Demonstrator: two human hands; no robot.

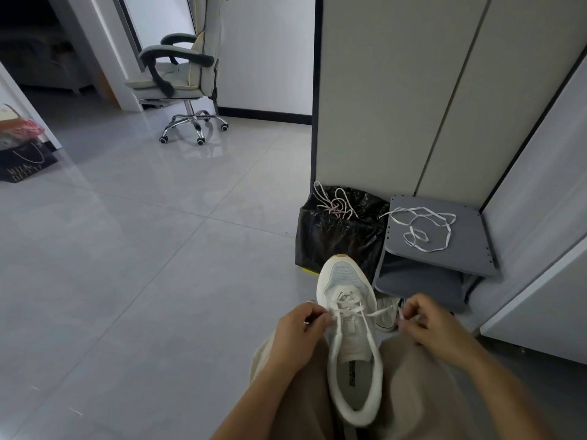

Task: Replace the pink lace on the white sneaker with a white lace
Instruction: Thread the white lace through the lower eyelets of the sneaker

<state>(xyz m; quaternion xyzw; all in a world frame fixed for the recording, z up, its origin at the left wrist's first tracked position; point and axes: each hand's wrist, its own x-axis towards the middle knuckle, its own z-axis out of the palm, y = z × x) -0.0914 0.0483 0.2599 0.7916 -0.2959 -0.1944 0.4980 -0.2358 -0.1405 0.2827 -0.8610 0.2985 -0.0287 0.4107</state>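
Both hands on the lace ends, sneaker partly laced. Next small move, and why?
Probably thread the end that the right hand pinches into the next free eyelet. The white lace crosses only the rows near the toe of the sneaker. The rows nearer the opening look unlaced, and the left hand pinches the other end at the shoe's side.

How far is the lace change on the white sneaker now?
Done: the pink lace is out and lies on the black bag; a white lace crosses the lower eyelets of the sneaker. In hand: the left hand and right hand each pinch one end. Left: the upper eyelets look empty, and no knot is tied. A second lace lies on the grey stool.
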